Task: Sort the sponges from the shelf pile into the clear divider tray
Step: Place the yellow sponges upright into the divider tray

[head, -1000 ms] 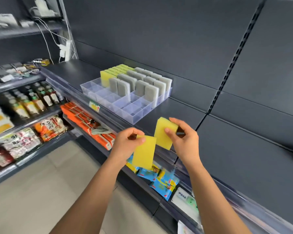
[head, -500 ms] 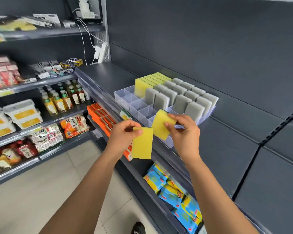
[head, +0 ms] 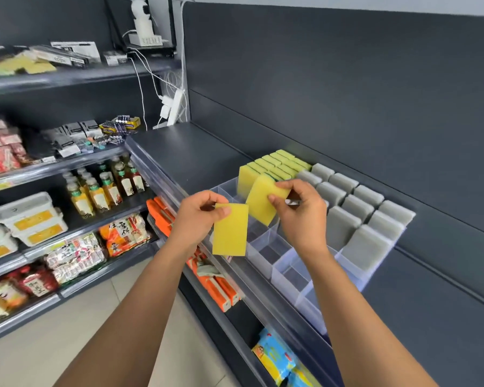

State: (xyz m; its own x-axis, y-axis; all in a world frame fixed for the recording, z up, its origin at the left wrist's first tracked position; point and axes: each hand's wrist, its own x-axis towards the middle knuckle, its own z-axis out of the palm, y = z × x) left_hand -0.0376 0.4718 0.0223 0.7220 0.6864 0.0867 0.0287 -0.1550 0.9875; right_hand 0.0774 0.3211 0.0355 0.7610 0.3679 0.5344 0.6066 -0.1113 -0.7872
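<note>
Pinches, with the left hand, the top edge of the first yellow sponge: thumb on the near face, fingers curled behind. Lets it hang flat towards the camera, just off the front edge of the shelf, left of and below the near-left corner of the clear divider tray.

Pinches, with the right hand, the second yellow sponge by its upper right corner, thumb in front, fingers bent over the top. Tilts it over the open cells at the tray's front left, right before the yellow row already standing there.

Further right, leaves the grey sponges upright, filling the tray's back and right side; front-edge cells unfilled.

Against a second ago: has brought both sponges from the shelf's front edge, well right of the tray, across to the tray itself, with the same pinches kept.

Suggests carrying is over and placing is starting: probably the second yellow sponge first, into a cell extending the yellow row, then the other. Cannot see the shelf pile from here.
</note>
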